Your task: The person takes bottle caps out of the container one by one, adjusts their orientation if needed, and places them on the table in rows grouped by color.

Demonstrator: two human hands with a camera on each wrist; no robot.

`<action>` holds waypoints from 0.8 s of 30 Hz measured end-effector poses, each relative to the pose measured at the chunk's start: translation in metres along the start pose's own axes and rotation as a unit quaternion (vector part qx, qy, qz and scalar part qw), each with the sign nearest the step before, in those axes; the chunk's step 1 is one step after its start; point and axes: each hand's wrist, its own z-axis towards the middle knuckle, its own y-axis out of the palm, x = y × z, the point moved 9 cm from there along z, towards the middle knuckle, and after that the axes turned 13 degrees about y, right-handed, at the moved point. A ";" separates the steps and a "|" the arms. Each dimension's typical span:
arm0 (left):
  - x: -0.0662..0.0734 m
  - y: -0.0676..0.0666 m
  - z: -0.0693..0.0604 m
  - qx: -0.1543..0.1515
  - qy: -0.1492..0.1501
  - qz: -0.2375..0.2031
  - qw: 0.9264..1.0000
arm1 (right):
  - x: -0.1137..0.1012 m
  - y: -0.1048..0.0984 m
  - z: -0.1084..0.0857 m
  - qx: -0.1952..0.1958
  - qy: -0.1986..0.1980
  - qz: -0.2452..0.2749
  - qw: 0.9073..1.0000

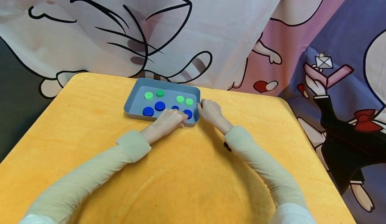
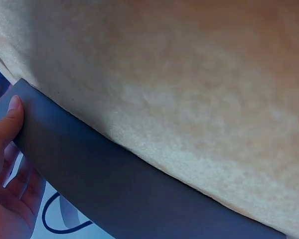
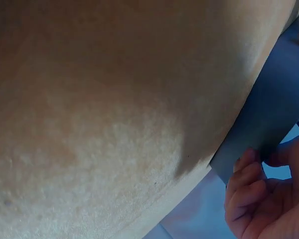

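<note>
A blue-grey rectangular tray [image 1: 169, 92] lies on the yellow table, with several light and darker green discs [image 1: 148, 96] in its far part and several blue discs [image 1: 159, 106] in its near part. My left hand [image 1: 170, 119] grips the tray's near wall toward the right corner. In the left wrist view, that hand's thumb [image 2: 11, 119] presses the outer side of the tray wall [image 2: 114, 164], fingers behind the rim. My right hand [image 1: 210, 111] is at the tray's right end. The right wrist view shows its thumb and curled fingers [image 3: 246, 184] pinching the wall [image 3: 274, 104].
The yellow cloth-covered table [image 1: 169, 183] stretches toward me and to both sides. Behind it hangs a white cartoon-printed curtain [image 1: 235, 49], with a blue and pink printed part [image 1: 337, 66] at the right. A small black object [image 1: 227, 146] shows by the right cuff.
</note>
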 end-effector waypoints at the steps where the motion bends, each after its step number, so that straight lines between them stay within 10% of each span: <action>1: 0.001 0.000 0.001 0.001 0.000 -0.001 1.000 | 0.001 0.001 0.000 -0.002 0.005 -0.006 1.000; 24: 0.003 -0.006 -0.002 0.027 -0.033 -0.007 0.999 | 0.003 0.014 -0.004 -0.029 0.062 -0.029 0.997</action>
